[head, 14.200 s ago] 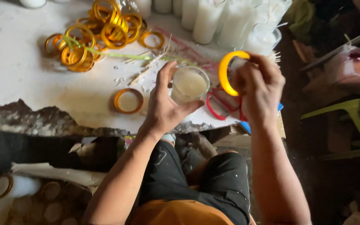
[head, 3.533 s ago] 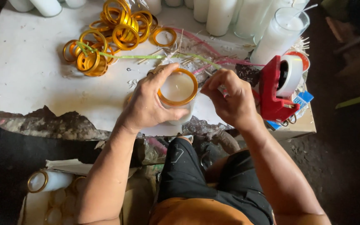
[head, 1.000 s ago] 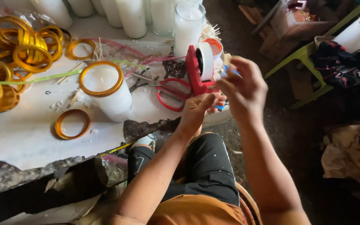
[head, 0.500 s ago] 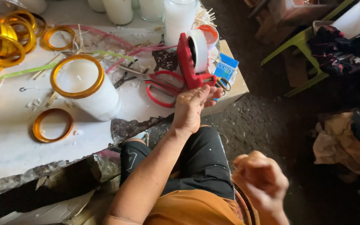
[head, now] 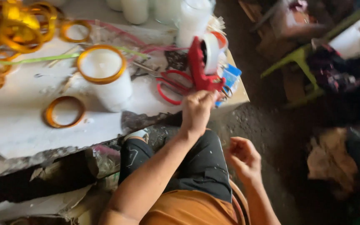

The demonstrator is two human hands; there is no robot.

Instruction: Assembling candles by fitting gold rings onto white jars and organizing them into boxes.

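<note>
Cluttered white tabletop (head: 17,125), dirt floor beyond | head view: left hand (head: 196,111) at the base of the red tape dispenser (head: 203,66), fingers curled on it | right hand (head: 243,158) low over the lap, fingers loosely curled, holding nothing I can see | gold-rimmed candle jar (head: 105,77) well left | tip: pin the dispenser firmly.

Candle workshop: worn worktable (head: 30,125), candle jars (head: 105,79)

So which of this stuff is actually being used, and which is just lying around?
In use: left hand at the red tape dispenser; candle jar with a gold band around its rim.

Lying about: red scissors, loose gold ring, ring pile, green chair.
</note>
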